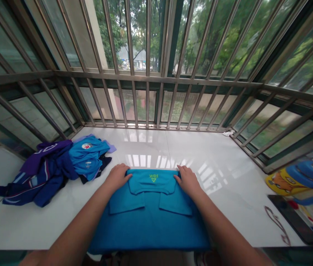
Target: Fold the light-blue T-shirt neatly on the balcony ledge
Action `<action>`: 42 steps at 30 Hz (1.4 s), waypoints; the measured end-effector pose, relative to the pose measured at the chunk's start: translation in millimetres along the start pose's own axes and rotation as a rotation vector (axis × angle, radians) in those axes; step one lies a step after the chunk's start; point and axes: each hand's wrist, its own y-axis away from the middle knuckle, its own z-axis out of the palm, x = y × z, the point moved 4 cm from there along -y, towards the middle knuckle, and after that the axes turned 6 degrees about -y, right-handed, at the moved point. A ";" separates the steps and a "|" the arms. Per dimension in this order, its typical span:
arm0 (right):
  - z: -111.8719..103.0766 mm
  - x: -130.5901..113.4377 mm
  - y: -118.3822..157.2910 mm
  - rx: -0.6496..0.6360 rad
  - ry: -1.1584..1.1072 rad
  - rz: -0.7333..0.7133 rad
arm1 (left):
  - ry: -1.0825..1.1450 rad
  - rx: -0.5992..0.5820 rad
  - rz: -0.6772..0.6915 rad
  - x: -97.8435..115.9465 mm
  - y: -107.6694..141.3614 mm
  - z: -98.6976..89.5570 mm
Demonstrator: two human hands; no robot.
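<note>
A teal-blue shirt [151, 229] lies on the white tiled ledge, its near edge at the ledge's front. Its far part is folded over toward me, with two sleeve-like flaps and a yellow-green logo showing. My left hand [120, 176] grips the far left corner of the fold, thumb on top and fingers at the edge. At the far right corner, my right hand [186, 179] holds the fabric the same way. The fold's far edge runs straight between both hands.
Crumpled blue and purple clothes [59, 162] are piled at the left. A yellow and blue mug [292, 179], a dark flat item [292, 218] and a thin brownish cord [277, 221] are at the right. Metal bars [156, 78] and windows enclose the ledge.
</note>
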 end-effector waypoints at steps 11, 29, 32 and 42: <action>-20.2 2.2 -55.8 -0.141 -0.098 0.102 | 0.221 -0.230 -0.010 -21.0 -65.3 -22.5; -11.4 -15.9 76.5 0.275 -0.262 -0.101 | 0.205 0.385 -0.020 -11.0 90.1 -2.8; 21.7 -8.7 119.3 0.200 -0.169 -0.131 | 0.069 0.326 -0.032 -8.6 138.0 36.5; 27.9 -48.5 89.0 0.269 0.002 -0.234 | -0.131 0.425 0.096 38.8 104.7 23.8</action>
